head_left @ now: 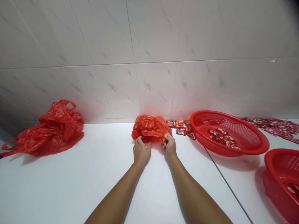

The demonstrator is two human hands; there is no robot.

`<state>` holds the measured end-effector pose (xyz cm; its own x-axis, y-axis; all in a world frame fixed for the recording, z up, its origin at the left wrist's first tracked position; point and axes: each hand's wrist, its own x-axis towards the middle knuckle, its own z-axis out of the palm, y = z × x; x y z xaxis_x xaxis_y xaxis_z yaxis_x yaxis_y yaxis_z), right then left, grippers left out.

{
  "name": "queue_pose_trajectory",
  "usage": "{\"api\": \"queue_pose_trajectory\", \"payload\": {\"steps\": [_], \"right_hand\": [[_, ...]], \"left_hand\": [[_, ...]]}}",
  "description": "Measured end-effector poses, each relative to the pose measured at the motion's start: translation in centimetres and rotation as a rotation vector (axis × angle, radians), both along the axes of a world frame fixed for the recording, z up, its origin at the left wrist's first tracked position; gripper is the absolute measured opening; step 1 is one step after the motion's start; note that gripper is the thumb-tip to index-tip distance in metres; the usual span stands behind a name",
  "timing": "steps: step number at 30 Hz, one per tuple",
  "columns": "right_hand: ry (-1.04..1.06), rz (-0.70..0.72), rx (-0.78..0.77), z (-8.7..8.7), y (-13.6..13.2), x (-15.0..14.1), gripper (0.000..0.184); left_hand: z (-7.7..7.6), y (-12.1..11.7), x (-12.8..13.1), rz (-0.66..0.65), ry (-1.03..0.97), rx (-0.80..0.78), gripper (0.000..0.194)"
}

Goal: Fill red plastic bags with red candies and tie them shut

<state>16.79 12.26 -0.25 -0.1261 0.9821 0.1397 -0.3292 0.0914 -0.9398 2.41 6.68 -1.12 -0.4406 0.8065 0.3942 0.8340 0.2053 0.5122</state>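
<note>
From afar, I have the red bag [145, 120] mid-frame, my right hand [170, 145] pinching its near edge while my left hand [141, 151] curls against it — whether gripping, I cannot tell — probably to hold its mouth apart.

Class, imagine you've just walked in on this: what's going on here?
Someone's left hand is at the near edge of a red plastic bag while the right hand pinches it. Small packets lie to its right, beside a red basket holding more. A larger bunched red bag sits off to the left.
</note>
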Motion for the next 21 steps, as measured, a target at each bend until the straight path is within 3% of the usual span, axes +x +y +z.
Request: {"api": "queue_pose_trajectory", "payload": {"steps": [6,12,16,19,21], "right_hand": [[0.431,0.192,-0.088,0.6,0.5,3.1,0.036],[0.638,0.334,-0.079,1.7,-0.2,5.4,0.044],[0.698,0.422,0.041,5.4,-2.1,7.3,0.046],[0.633,0.474,0.178,8.9,-4.0,10.4,0.028],[0.558,0.448,0.195,10.2,-5.2,12.6,0.019]], "left_hand": [[-0.1,-0.3,0.2,-0.01,0.054,-0.059,0.056],[-0.2,-0.2,0.2,0.02,0.098,-0.074,0.061],[-0.1,-0.1,0.1,0.055,0.107,-0.078,0.062],[-0.1,0.1,0.0,0.06,0.105,-0.085,0.061],[-0.1,0.2,-0.1,0.056,0.102,-0.083,0.06]]}}
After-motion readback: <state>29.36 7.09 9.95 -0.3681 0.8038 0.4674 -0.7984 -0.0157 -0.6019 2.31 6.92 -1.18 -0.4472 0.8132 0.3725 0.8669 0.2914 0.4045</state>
